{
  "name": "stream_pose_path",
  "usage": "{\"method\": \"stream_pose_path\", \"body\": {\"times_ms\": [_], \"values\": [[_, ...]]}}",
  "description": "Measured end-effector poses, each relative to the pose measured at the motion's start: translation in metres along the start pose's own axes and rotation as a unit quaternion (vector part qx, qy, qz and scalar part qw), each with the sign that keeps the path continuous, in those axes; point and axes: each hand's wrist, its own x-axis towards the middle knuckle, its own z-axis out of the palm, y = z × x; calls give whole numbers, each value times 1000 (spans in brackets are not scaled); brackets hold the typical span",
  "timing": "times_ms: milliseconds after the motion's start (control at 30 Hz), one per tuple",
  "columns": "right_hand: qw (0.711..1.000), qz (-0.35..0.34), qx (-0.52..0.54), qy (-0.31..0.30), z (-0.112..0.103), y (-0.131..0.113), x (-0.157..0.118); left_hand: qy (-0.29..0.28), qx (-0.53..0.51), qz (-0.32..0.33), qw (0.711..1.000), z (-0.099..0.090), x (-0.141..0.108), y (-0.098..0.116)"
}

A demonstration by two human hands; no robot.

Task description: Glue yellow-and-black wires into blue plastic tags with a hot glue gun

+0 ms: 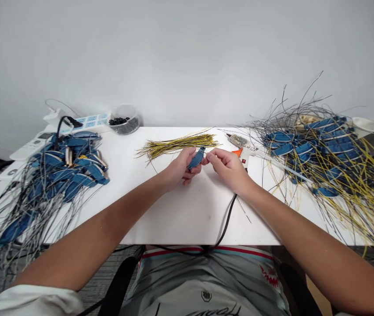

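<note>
My left hand (181, 168) is closed round a small blue plastic part (196, 159), holding it tilted above the white table. Close against its right end, my right hand (225, 166) pinches with thumb and forefinger. Whatever sits between those fingertips is too small to make out; it may be a thin wire. Just behind both hands lies a bundle of yellow and black wires (182, 144). A glue gun with an orange trigger (238, 152) rests beside my right hand, its black cord (228, 219) running down over the table's front edge.
Blue parts with grey and black wires (84, 169) are heaped at the left. A bigger pile of blue parts with yellow and black wires (335, 149) spreads across the right. A clear round tub (124, 120) of small black pieces and a power strip (91, 120) stand by the wall.
</note>
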Motion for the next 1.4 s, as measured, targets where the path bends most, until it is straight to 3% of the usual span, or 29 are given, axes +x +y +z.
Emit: {"method": "stream_pose_path", "body": {"times_ms": [500, 1400], "values": [[999, 19, -43, 7, 1, -3, -2, 27, 6, 1, 1000, 5, 1, -1], [997, -26, -61, 31, 1, -3, -3, 23, -11, 8, 1000, 2, 3, -4]]}}
